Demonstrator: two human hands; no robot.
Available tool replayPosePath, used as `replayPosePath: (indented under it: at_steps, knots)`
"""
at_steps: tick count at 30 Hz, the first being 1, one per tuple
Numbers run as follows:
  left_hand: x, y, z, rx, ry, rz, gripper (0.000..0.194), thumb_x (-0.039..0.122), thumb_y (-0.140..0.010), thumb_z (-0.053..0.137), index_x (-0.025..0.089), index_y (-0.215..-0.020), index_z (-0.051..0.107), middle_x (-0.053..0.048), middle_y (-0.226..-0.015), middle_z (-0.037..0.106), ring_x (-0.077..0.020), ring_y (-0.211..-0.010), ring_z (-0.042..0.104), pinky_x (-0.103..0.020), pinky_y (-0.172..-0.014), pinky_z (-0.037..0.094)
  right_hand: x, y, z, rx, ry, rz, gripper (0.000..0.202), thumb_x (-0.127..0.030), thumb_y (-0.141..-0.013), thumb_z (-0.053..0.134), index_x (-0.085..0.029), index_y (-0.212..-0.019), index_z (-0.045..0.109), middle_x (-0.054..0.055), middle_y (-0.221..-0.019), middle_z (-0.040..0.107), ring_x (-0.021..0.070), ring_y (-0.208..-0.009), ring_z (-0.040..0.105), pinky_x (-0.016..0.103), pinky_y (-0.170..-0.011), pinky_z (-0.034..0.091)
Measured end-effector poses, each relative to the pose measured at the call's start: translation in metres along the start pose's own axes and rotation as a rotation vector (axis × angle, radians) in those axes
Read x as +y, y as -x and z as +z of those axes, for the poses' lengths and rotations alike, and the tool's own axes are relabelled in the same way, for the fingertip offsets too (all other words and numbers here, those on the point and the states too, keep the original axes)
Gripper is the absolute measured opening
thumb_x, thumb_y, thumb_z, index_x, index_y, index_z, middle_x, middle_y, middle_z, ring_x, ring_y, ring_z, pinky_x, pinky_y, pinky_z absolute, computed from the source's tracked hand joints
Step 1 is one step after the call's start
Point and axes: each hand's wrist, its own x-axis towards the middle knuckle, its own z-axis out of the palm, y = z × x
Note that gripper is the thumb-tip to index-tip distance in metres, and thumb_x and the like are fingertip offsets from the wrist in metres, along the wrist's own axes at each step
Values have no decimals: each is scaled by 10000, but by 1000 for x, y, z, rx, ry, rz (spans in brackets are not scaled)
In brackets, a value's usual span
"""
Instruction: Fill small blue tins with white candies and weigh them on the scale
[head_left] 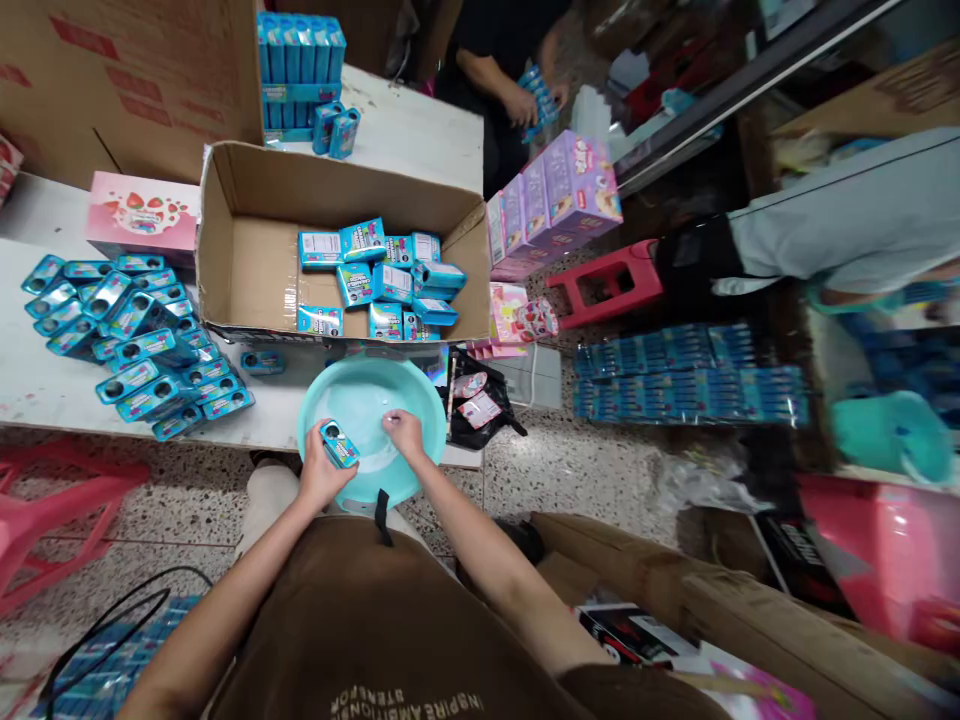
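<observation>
My left hand point(322, 474) holds a small blue box point(340, 444) with a dark round spot on its end, above the left part of a turquoise basin point(429, 400). Over the basin's right part is my right hand point(406, 434), its fingers pinched together; whatever they hold is too small to name. Something whitish lies in the basin. Behind it stands an open cardboard box point(259, 255) with several blue boxes point(355, 285) inside. A pile of similar boxes point(150, 345) covers the table on the left, and a single one point(262, 362) lies near the basin.
A pink box point(142, 215) and stacked blue boxes point(300, 60) stand on the white table point(420, 120). Purple boxes point(559, 190) and a red stool point(611, 285) are to the right. Another person's hands point(521, 103) hold blue packs at the back. A pink stool point(60, 510) is at left.
</observation>
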Motion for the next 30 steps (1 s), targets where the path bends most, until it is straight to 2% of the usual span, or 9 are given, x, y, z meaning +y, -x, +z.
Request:
replayPosePath:
  at_steps: [3,5,8,10,16,20,25,28,30]
  knots:
    - [1,-3,-1,-15,-28,31,756,213,-587,706,207,-1245,334,-118,-1207,468,-280,-1173,458,-465,-1011,382,-33,24,-8,-22,-289,-100,232,-309,-751,577,-144,-865,694,62,-777,707,165,-691,645,258,-643,508]
    - [3,-5,0,-33,-41,62,750,189,-583,693,196,-1243,337,-121,-1207,468,-282,-1175,457,-467,-1014,378,-56,43,-15,-10,-482,-216,216,-343,-737,621,-159,-818,701,62,-812,702,152,-687,632,256,-637,507]
    - [8,-6,1,-48,-45,101,750,162,-574,674,199,-1245,339,-121,-1201,467,-285,-1170,464,-466,-1001,389,-82,67,-24,11,-521,-358,131,-304,-732,652,-187,-755,706,46,-839,689,130,-690,606,247,-642,495]
    - [11,-6,3,-45,-42,112,748,158,-573,667,203,-1243,339,-119,-1189,472,-286,-1157,474,-468,-988,398,-89,76,-26,21,-493,-394,98,-270,-739,649,-193,-754,708,36,-814,681,120,-669,591,243,-634,489]
    - [16,0,7,-94,-19,109,752,160,-563,660,189,-1243,340,-126,-1193,476,-293,-1155,480,-468,-982,406,-84,78,-28,38,-378,-470,93,-252,-772,636,-200,-793,710,32,-833,682,122,-679,593,246,-650,487]
    - [16,5,11,-158,9,141,764,152,-562,655,190,-1253,330,-126,-1218,471,-296,-1186,462,-470,-1000,393,-82,72,-30,10,-220,-600,133,-258,-829,584,-219,-837,711,36,-858,686,150,-808,609,291,-783,479]
    - [20,3,9,-138,43,114,790,131,-533,656,193,-1253,335,-119,-1210,468,-303,-1186,463,-482,-1012,379,-85,78,-39,-23,-101,-739,169,-286,-857,558,-236,-830,718,60,-968,671,177,-905,577,362,-872,439]
    - [22,0,4,-150,31,169,774,138,-545,656,198,-1253,348,-115,-1206,472,-292,-1180,466,-462,-1010,386,-79,80,-45,23,-231,-693,197,-302,-869,528,-234,-885,712,65,-1080,637,183,-974,566,360,-886,443]
    - [23,-1,0,-162,12,205,764,150,-566,657,201,-1262,346,-116,-1223,465,-284,-1189,459,-451,-1016,384,-67,72,-47,128,-338,-565,251,-301,-898,461,-212,-920,695,73,-1047,638,180,-989,571,337,-882,448]
